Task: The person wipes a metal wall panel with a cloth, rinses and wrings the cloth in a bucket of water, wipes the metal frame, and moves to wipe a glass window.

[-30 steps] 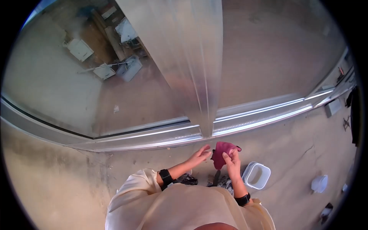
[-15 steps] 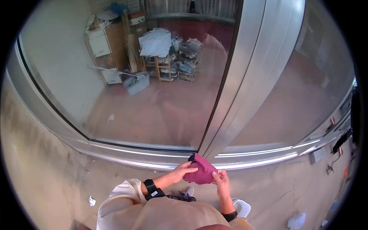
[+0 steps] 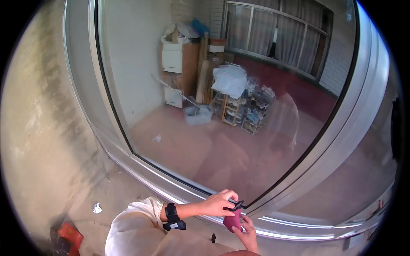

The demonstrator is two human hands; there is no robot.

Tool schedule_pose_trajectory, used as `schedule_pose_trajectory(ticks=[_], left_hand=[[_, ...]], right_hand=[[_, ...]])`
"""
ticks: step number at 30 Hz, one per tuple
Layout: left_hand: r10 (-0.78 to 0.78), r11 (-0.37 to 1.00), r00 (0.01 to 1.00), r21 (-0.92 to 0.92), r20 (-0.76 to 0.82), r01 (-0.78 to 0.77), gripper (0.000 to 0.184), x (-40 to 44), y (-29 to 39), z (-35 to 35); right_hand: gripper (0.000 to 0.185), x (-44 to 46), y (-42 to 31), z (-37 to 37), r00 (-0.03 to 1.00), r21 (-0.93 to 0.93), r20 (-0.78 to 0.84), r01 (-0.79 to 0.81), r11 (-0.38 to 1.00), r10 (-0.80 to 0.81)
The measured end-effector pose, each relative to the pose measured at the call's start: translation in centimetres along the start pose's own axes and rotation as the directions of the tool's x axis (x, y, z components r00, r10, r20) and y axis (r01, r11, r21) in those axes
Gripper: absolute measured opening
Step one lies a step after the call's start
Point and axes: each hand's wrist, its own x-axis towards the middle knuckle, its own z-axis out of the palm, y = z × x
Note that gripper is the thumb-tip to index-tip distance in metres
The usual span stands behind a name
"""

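Observation:
A magenta cloth with a black edge is held up in front of the lower corner of a large glass pane. My left hand pinches its black upper edge from above, fingers bent. Lower down, my right hand grips the right side of the cloth between thumb and fingers. The cloth looks bunched, and part of it is hidden behind my fingers. Black straps circle my left wrist.
A silver metal frame borders the pane. Behind the glass stand a cabinet, a grey tub and loaded racks. Outside, crumpled white paper and a red object lie on the concrete floor.
My view has turned left and up. My left hand has shifted from the cloth's left side to its black upper edge; the cloth, earlier spread wider, is now bunched and narrower.

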Motion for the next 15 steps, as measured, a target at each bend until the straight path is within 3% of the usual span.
schedule_pose_trajectory(ticks=[1,2,3,4,6,7,8,10,11,13,15], left_hand=[[0.153,0.988,0.979,-0.011,-0.135,-0.156,0.027,-0.8,0.2,-1.5],[0.298,0.951,0.919,-0.004,-0.259,-0.309,0.026,-1.8,-0.2,-2.7],[0.252,0.94,0.945,-0.18,-0.211,-0.291,0.023,-2.9,-1.0,-3.8],[0.268,0.935,0.944,-0.185,-0.191,-0.303,0.023,-3.8,-1.4,-5.0],[0.223,0.928,0.967,-0.278,-0.121,-0.249,0.02,-5.1,-1.8,-7.4],[0.146,0.922,0.976,-0.337,-0.159,-0.193,0.02,-5.5,-0.7,-8.3],[0.181,0.916,0.975,-0.338,-0.129,-0.215,0.02,-6.4,-0.5,-9.4],[0.224,0.974,0.937,0.033,-0.267,-0.223,0.02,-7.6,0.0,-12.2],[0.318,0.947,0.893,0.152,-0.32,-0.283,0.019,-7.8,0.1,-12.9],[0.374,0.921,0.892,0.215,-0.253,-0.325,0.018,-8.1,0.0,-13.9],[0.431,0.88,0.887,0.292,-0.167,-0.374,0.022,-8.7,0.3,-13.8]], right_hand=[[0.027,0.2,0.7,0.6,0.996,0.193,0.069,-0.07,0.979,0.057],[0.027,0.6,0.5,0.8,0.997,0.194,0.057,-0.064,0.979,0.054],[0.026,1.0,-0.1,1.2,0.98,0.474,0.106,-0.198,0.858,0.167],[0.025,0.9,-1.0,2.3,0.949,0.703,0.179,-0.307,0.641,0.258],[0.023,2.3,-4.7,5.5,0.95,0.758,0.078,-0.253,0.602,0.301],[0.021,2.5,-6.4,6.3,0.942,0.801,0.006,-0.205,0.563,0.335],[0.021,2.3,-7.0,8.2,0.94,0.808,-0.038,-0.171,0.564,0.34],[0.019,3.1,-8.2,11.9,0.822,0.583,-0.393,-0.124,0.803,0.413],[0.019,3.0,-9.2,13.0,0.8,0.577,-0.439,-0.098,0.811,0.409],[0.034,2.5,-11.3,16.0,0.892,0.783,-0.136,-0.169,0.599,0.43],[0.047,3.3,-13.7,18.2,0.936,0.95,0.033,-0.14,0.281,0.352]])
